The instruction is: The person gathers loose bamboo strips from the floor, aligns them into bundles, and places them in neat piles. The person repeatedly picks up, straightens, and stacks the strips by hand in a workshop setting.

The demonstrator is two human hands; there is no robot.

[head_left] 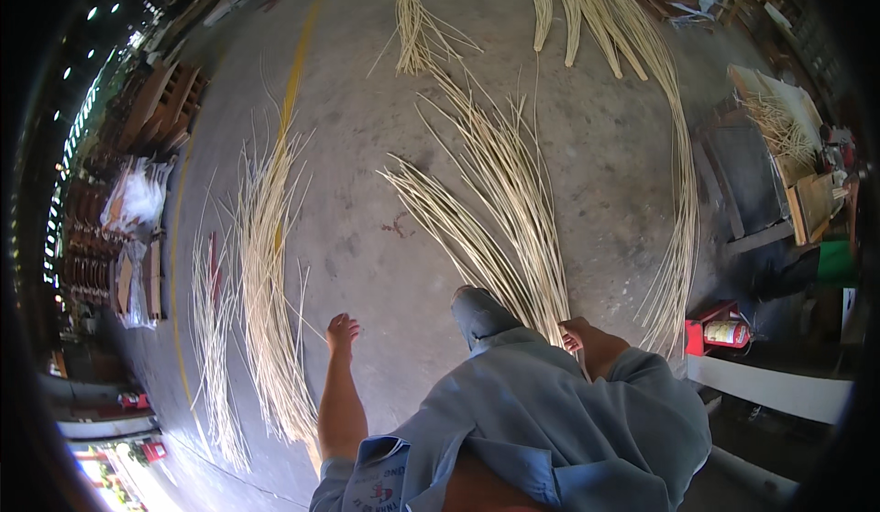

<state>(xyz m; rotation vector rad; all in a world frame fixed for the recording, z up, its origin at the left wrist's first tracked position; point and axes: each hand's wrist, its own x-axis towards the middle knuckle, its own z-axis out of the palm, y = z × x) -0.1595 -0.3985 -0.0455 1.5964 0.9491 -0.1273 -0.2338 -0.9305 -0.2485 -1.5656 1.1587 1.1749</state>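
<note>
Long pale rattan canes (500, 168) lie in a fanned bundle on the floor ahead of me, their near ends running in beside my body. My right hand (575, 333) is closed at the near right edge of this bundle, its fingers round some of the canes; how many I cannot tell. Off to the left, my left hand (342, 329) is raised over the floor with nothing visible in it and its fingers somewhat apart. Close by on its left lies another long bundle of canes (268, 283). My bent knee (483, 318) stands between the two hands, against the middle bundle.
A thinner cane bundle (213, 338) lies at the far left, near a yellow floor line (298, 63). More canes (674, 145) curve along the right. A red fire extinguisher (727, 333) stands at the right, below a bench (747, 182). Stacked wooden parts (160, 104) line the left.
</note>
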